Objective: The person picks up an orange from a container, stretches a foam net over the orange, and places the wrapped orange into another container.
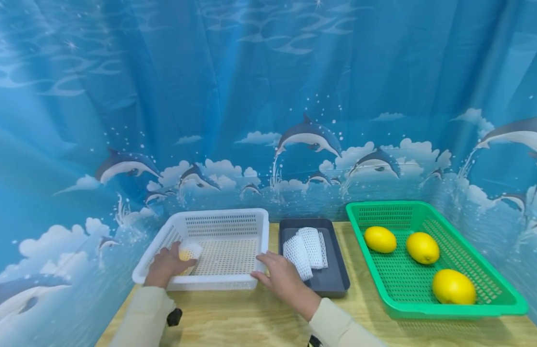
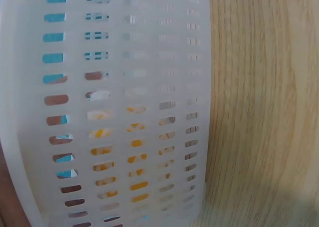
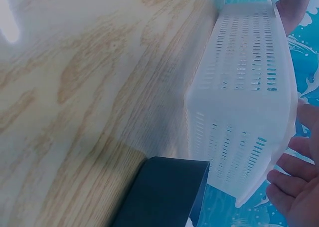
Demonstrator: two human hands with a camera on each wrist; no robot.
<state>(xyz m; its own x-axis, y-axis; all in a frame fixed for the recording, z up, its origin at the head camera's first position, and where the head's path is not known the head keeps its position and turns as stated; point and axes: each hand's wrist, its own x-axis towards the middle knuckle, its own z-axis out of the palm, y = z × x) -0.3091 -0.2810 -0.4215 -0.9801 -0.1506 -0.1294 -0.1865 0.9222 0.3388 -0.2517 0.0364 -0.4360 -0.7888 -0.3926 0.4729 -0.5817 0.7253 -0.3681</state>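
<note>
In the head view, my left hand (image 1: 166, 264) reaches over the near left corner of a white plastic basket (image 1: 227, 278). It holds a yellow lemon (image 1: 184, 271) partly covered by a white foam net sleeve (image 1: 193, 249), low inside the basket. Through the slots in the left wrist view, yellow bits of the lemon (image 2: 138, 186) show behind the basket wall. My right hand (image 1: 283, 275) rests at the basket's right rim near the front corner, fingers extended. The right wrist view has the right hand's fingers (image 3: 296, 167) along that rim.
Right of the basket stands a dark grey tray (image 1: 335, 284) with several white foam net sleeves (image 1: 309, 248). Farther right, a green basket (image 1: 446, 309) holds three lemons (image 1: 423, 247). A blue dolphin-print curtain (image 1: 259, 96) hangs behind the wooden table (image 1: 233, 318).
</note>
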